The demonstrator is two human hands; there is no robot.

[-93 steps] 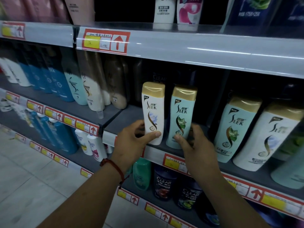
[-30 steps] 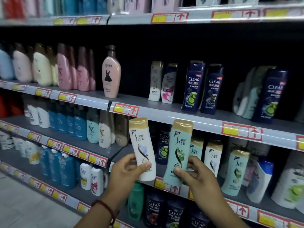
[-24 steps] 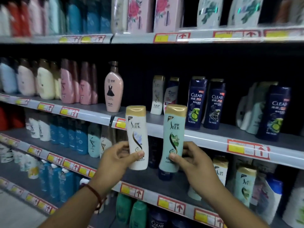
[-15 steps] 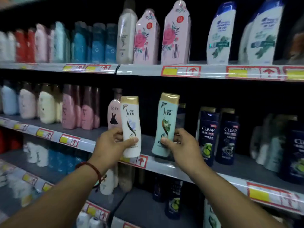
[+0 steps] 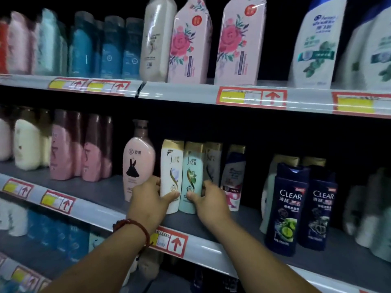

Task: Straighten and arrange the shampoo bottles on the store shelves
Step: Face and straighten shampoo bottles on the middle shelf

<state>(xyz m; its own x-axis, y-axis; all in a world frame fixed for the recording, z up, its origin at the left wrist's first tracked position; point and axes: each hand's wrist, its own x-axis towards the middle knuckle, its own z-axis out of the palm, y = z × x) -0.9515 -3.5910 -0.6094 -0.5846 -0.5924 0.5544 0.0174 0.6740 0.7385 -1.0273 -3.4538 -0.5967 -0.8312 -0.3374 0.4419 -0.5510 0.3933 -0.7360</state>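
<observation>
On the middle shelf (image 5: 101, 191), in the head view, a white Slek bottle (image 5: 171, 166) and a mint-green Slek bottle (image 5: 192, 172) are stood upright, touching. The white one is gripped low by the left hand (image 5: 148, 199), thumb and fingers curled round it. The green one, at its 3 o'clock, is gripped likewise by the right hand (image 5: 210, 200). A pink bottle (image 5: 138, 161) is seen at 9 o'clock.

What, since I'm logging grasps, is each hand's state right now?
Left hand: holds the white Slek bottle, thumb across its front.
Right hand: holds the green Slek bottle, thumb across its front.
</observation>
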